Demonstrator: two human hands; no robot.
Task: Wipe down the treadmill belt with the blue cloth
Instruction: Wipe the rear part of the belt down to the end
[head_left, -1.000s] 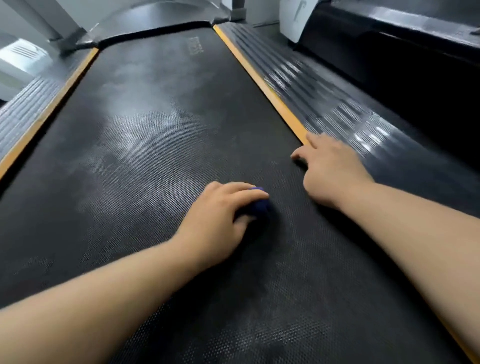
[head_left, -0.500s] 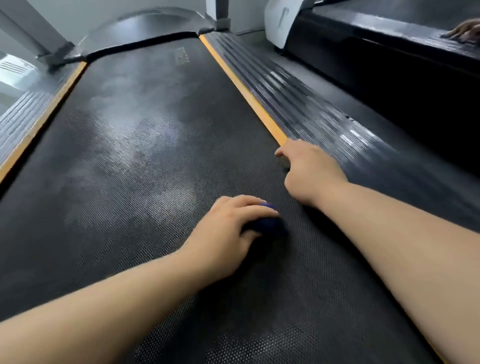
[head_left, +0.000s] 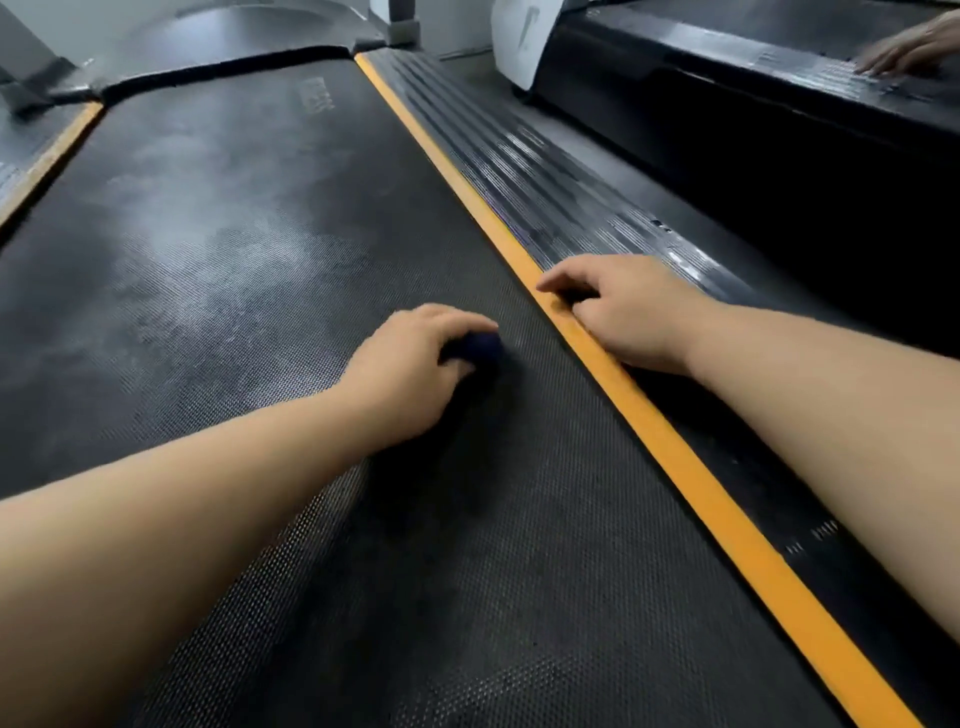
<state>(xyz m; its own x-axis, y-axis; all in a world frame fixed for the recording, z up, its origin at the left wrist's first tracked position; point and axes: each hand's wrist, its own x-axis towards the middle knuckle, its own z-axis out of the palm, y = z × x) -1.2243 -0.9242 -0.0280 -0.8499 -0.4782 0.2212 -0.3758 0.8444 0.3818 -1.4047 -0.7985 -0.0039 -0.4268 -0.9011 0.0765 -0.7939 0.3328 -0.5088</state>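
The black textured treadmill belt (head_left: 249, 291) fills the view, with pale dusty smears across its far middle. My left hand (head_left: 410, 358) lies on the belt near its right side, fingers curled over a bunched dark blue cloth (head_left: 480, 349); only a small lump of cloth shows past the fingertips. My right hand (head_left: 618, 306) rests across the orange strip (head_left: 701, 483) and the ribbed side rail (head_left: 524, 171), its fingers loosely bent and holding nothing.
A second orange strip (head_left: 49, 156) borders the belt on the left. The grey motor cover (head_left: 223, 41) closes the far end. A neighbouring black treadmill (head_left: 753, 104) stands to the right, with another person's hand (head_left: 909, 49) on it.
My left hand has slid the cloth rightward toward the orange strip. My right hand has shifted off the belt's edge onto the strip and side rail. The view has turned left.
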